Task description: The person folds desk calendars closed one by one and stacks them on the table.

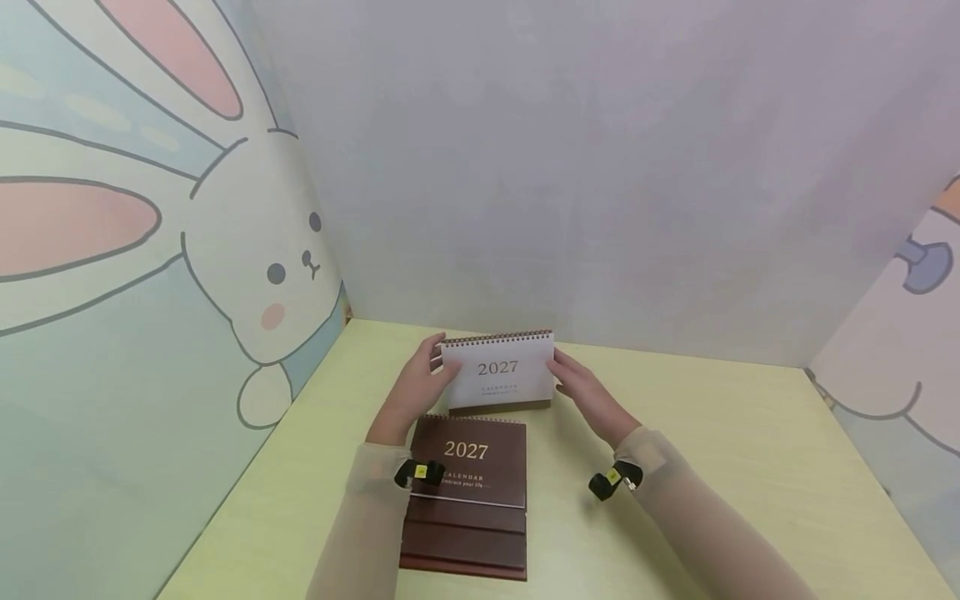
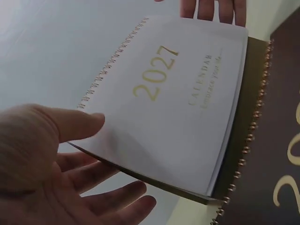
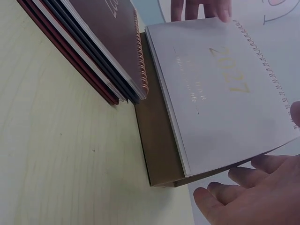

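A white spiral-bound desk calendar (image 1: pixel 501 371) marked 2027, with a brown base, stands tilted back behind a stack of dark brown calendars (image 1: pixel 468 462). My left hand (image 1: pixel 418 383) holds its left side, thumb (image 2: pixel 79 123) on the white front page and the other fingers spread behind the edge. At the opposite side, my right hand (image 1: pixel 588 392) grips the edge; its thumb (image 3: pixel 295 113) is near the spiral and its fingertips reach behind the board. Whether the base bears fully on the table cannot be told.
The stack lies on a pale yellow table (image 1: pixel 675 433) in front of the white calendar, partly under the left forearm. A plain grey back wall (image 1: pixel 540 183) rises close behind. A rabbit-printed panel (image 1: pixel 255 250) stands at left, another printed panel (image 1: pixel 900 358) at right.
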`<state>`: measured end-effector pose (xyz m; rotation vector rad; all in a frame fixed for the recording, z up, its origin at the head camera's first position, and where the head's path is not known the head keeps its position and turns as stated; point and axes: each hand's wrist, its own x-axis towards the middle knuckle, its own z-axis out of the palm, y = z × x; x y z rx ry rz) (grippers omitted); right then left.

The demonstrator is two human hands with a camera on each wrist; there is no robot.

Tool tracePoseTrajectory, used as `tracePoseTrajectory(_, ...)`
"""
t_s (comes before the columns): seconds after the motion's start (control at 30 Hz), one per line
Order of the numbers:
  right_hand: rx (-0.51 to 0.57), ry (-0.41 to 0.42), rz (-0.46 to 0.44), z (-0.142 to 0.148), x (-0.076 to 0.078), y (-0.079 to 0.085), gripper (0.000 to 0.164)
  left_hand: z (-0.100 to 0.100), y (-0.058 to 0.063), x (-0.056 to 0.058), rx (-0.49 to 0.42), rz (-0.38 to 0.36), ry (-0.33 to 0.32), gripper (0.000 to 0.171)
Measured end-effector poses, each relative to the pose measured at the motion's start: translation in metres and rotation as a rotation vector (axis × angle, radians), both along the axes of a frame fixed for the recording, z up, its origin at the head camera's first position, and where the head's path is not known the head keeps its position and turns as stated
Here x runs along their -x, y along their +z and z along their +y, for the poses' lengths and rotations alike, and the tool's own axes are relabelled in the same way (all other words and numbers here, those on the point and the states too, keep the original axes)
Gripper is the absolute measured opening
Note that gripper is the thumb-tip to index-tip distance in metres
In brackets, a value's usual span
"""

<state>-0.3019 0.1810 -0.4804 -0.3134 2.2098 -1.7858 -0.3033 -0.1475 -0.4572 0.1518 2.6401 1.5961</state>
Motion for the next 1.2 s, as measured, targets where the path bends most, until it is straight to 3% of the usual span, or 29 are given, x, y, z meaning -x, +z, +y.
tracePoseTrajectory(0.2,-0.004,0.007,0.024,0.0,0.001,-0.003,0.075,0.003,-0.008,0.002,0.125,0.027,0.075,0.054)
tracePoseTrajectory(0.47,-0.134,-0.022,0.068,-0.002,0.004,-0.007,0.085,0.008,-0.011,0.002,0.102,0.088,0.104,0.044)
tracePoseTrajectory(0.9,-0.17,-0.037,0.109,0.0,0.008,-0.012,0.088,0.012,-0.006,-0.002,0.082,0.142,0.129,0.03)
tracePoseTrajectory(1.2,-0.205,-0.049,0.121,0.001,0.01,-0.013,0.079,0.01,0.005,-0.003,0.072,0.168,0.122,0.028)
